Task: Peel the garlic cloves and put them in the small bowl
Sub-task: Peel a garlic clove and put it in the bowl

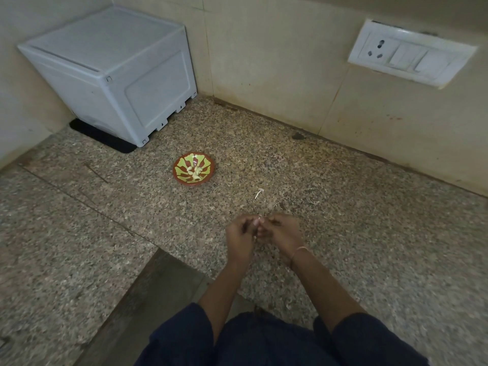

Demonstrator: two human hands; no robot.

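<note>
surface: grainy speckled granite counter, beige tiled wall along the far side
far left: boxy white plastic container on a black mat
far right: white socket plate
small bowl: round, glossy, centre, holding peeled cloves
hands: near; left hand and right hand both pinch a garlic clove
</note>
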